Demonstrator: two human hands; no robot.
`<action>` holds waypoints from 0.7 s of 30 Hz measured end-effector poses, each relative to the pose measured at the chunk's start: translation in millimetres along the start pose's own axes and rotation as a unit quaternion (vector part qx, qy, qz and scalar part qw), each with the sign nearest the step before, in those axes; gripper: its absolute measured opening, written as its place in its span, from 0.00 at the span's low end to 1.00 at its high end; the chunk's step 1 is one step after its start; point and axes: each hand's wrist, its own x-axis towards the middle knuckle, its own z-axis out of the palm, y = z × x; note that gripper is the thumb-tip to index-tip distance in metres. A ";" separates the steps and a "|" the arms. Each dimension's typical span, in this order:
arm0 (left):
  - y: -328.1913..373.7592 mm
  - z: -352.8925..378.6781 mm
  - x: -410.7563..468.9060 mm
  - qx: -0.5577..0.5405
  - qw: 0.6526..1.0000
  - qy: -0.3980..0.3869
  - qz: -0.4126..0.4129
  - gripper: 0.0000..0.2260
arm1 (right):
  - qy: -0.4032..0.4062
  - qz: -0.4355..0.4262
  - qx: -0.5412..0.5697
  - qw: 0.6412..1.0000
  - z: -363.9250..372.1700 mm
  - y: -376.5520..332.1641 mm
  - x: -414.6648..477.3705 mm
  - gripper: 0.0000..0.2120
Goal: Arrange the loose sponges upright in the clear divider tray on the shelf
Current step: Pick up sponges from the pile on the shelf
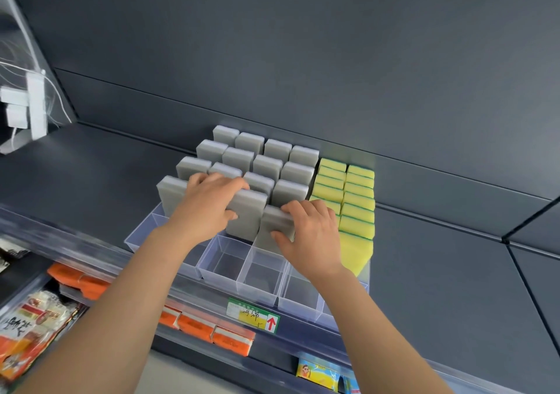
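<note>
A clear divider tray [263, 284] sits on the dark shelf. Several grey sponges [274, 151] stand upright in its rear compartments. Yellow sponges [359, 199] with green edges fill the two right rows. My left hand [209, 205] grips an upright grey sponge [247, 217] in the third column, fingers over its top and thumb on its front. My right hand [309, 230] holds another upright grey sponge [274, 227] beside it, fingers on its top edge. The front compartments hold nothing.
A price label [253, 314] with a red arrow hangs on the shelf front rail. Orange packets [200, 327] and snack bags [27, 321] lie on the lower shelf. The dark shelf [454, 257] extends right of the tray; white fittings [27, 105] hang at the left.
</note>
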 end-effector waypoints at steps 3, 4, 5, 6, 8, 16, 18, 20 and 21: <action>2.8 5.2 -3.4 0.081 0.996 0.002 0.031 0.23 | 0.022 0.000 0.014 1.000 -1.6 0.3 -0.4 0.17; 2.7 7.2 -4.9 0.098 0.995 0.001 0.035 0.24 | 0.025 -0.001 0.016 1.000 -2.1 0.0 -0.5 0.17; 2.3 8.9 -6.9 0.109 0.993 0.006 0.040 0.25 | 0.026 -0.002 0.018 0.999 -2.5 -0.3 -0.7 0.17; 1.8 9.7 -8.6 0.115 0.992 0.020 0.045 0.25 | 0.027 -0.003 0.021 0.999 -2.7 -0.6 -0.6 0.17; 1.7 10.5 -10.6 0.117 0.990 0.051 0.055 0.24 | 0.025 -0.003 0.026 0.999 -2.9 -1.3 -0.3 0.17; 4.6 9.9 -12.2 0.106 0.992 0.044 0.060 0.18 | 0.028 -0.004 0.037 0.999 -2.2 -4.3 -2.2 0.16; 2.0 9.4 -14.2 0.088 0.993 0.056 0.060 0.17 | 0.028 -0.004 0.038 0.999 -2.9 -4.9 -3.0 0.16; -0.4 8.0 -14.3 0.078 0.994 0.058 0.058 0.16 | 0.028 -0.001 0.038 0.999 -3.7 -5.1 -2.2 0.15; -1.2 7.4 -13.3 0.077 0.994 0.056 0.059 0.15 | 0.027 0.000 0.037 0.999 -3.9 -5.1 -1.8 0.15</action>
